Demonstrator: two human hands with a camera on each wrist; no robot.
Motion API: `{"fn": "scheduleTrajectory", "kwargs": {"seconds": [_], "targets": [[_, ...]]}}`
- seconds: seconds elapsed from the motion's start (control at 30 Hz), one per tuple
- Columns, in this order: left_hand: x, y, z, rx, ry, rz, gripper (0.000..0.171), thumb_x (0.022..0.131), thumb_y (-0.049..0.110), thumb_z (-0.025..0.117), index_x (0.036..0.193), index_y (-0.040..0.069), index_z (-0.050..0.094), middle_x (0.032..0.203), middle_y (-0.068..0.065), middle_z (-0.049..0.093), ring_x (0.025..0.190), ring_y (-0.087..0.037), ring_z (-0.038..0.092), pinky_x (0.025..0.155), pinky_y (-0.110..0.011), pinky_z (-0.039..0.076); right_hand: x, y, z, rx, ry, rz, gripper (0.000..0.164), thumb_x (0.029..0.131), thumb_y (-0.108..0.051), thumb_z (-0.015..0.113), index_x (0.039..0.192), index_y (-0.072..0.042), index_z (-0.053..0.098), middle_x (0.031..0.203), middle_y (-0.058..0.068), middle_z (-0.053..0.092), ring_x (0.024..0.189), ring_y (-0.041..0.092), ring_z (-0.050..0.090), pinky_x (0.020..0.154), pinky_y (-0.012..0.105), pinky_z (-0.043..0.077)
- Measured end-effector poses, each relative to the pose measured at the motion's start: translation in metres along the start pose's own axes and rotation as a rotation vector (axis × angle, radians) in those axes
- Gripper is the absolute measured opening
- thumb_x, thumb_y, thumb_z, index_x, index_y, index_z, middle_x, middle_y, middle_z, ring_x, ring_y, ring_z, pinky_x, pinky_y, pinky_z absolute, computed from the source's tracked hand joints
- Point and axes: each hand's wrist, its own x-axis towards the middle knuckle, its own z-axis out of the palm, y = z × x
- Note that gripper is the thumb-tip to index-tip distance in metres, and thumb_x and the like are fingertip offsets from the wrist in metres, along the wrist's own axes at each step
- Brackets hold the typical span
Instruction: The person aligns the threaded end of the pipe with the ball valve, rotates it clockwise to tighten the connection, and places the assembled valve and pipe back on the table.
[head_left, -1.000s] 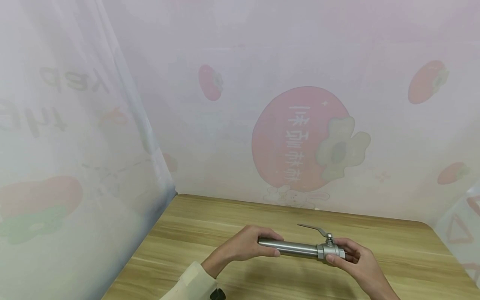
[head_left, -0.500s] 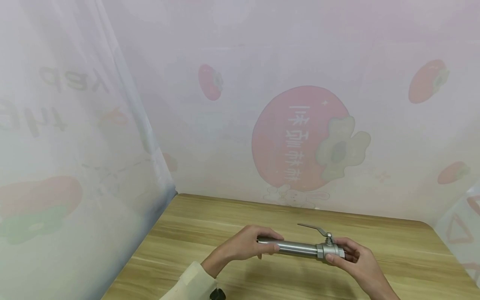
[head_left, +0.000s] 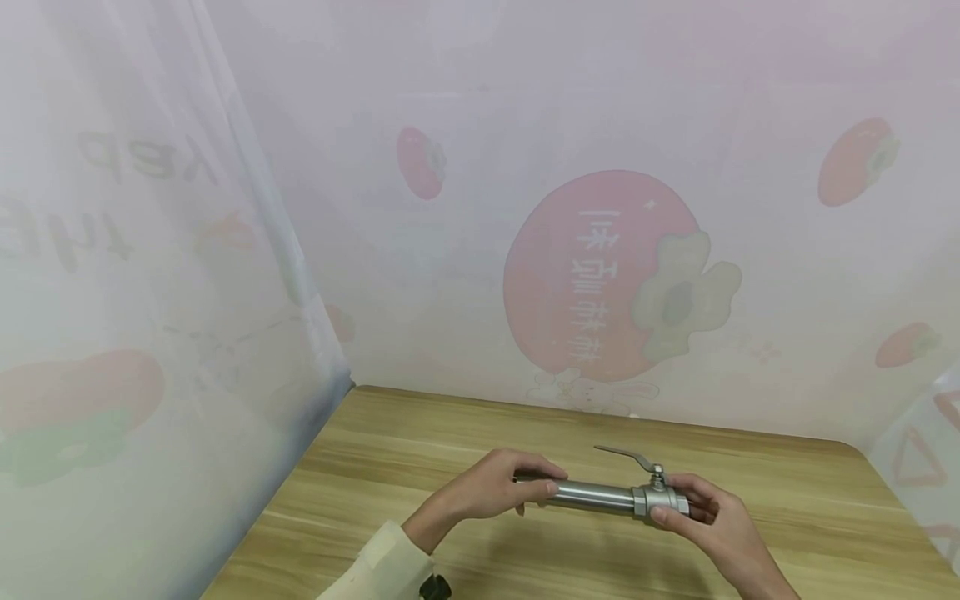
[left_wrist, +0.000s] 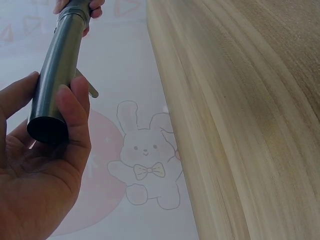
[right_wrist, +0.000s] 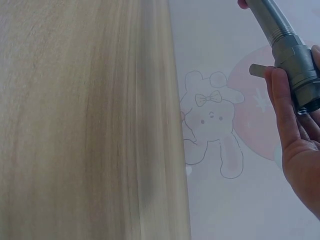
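A shiny metal pipe (head_left: 596,495) joins a ball valve (head_left: 660,498) at its right end, and both are held above the table, roughly level. From the valve's top a flat lever handle (head_left: 626,454) reaches back to the left. My left hand (head_left: 498,487) grips the pipe near its free end, whose round opening shows in the left wrist view. Around the valve body my right hand (head_left: 720,521) curls its thumb and fingers. Threads (right_wrist: 281,35) show where pipe and valve meet in the right wrist view.
The wood-grain table (head_left: 420,425) lies below the hands. Behind it hangs a pale curtain (head_left: 450,292) printed with fruit and a rabbit, and another curtain (head_left: 150,283) runs along the left side. A small black object (head_left: 435,587) sits by the left sleeve.
My left thumb has shifted up over the pipe, and the left fingers have turned slightly around it. The valve and my right hand have hardly moved.
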Motion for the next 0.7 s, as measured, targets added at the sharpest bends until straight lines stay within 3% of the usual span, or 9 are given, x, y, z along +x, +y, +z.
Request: {"fn": "scheduleTrajectory", "kwargs": {"seconds": [0.33,0.7], "targets": [[0.0002,-0.0012,-0.0003,0.004,-0.003,0.016,0.026,0.107,0.028,0.073,0.131,0.019,0.079,0.121,0.002,0.078,0.088,-0.005,0.07,0.07,-0.029,0.062,-0.0002,0.0001,0.001,0.012,-0.001,-0.007,0.057,0.1,-0.022,0.082,0.148,0.001,0.061,0.128,0.014,0.075,0.099,0.013,0.074,0.083,0.028,0.062],[0.0005,-0.0007,0.0008,0.023,0.025,0.034,0.029,0.101,0.024,0.081,0.129,0.016,0.079,0.119,-0.001,0.08,0.082,-0.002,0.067,0.067,-0.021,0.056,-0.0007,-0.0009,0.0009,0.014,0.001,0.005,0.059,0.1,-0.022,0.081,0.149,0.003,0.059,0.131,0.016,0.073,0.101,0.014,0.074,0.083,0.027,0.062]]}}
